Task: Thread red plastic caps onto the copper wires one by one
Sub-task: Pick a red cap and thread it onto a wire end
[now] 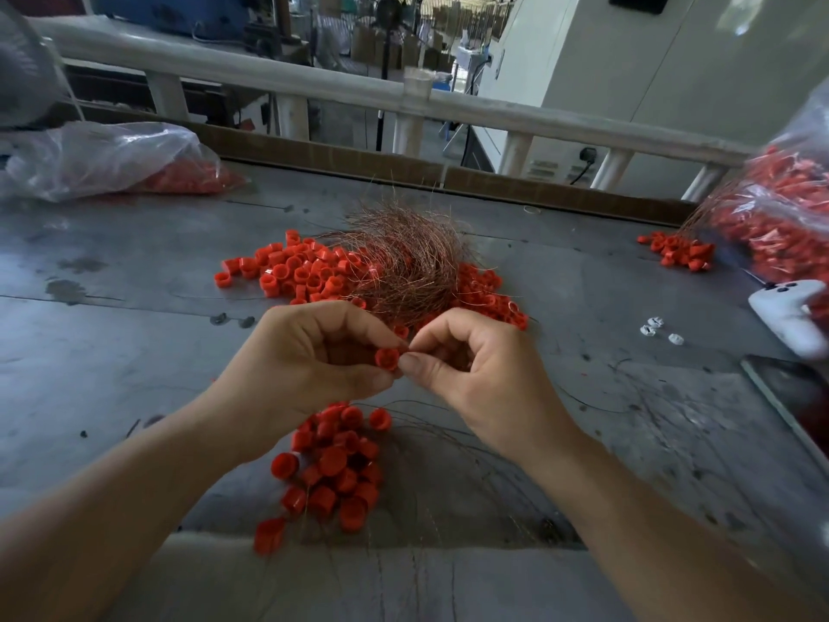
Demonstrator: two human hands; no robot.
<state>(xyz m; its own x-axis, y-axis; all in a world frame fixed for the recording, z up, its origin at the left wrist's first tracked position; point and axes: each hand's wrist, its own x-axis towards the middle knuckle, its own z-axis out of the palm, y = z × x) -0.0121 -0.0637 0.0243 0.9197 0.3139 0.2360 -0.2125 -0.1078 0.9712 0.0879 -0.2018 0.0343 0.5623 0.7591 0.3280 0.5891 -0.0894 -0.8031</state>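
Note:
My left hand (309, 356) pinches one red plastic cap (386, 359) between thumb and fingers above the grey table. My right hand (475, 365) meets it from the right, thumb and forefinger pinched at the cap's edge on a thin copper wire that is barely visible. Behind my hands a tangled bundle of copper wires (403, 262) lies over a heap of loose red caps (296, 269). Under my wrists lies a cluster of red caps on wires (334, 469), with thin wires trailing right.
A clear bag of red caps (112, 159) lies at the back left and a fuller bag (780, 217) at the right, with a small cap pile (682, 253) beside it. A white device (789, 312), a dark phone (794, 397) and small white bits (657, 329) lie right. A cardboard rim (359, 161) bounds the table (134, 352).

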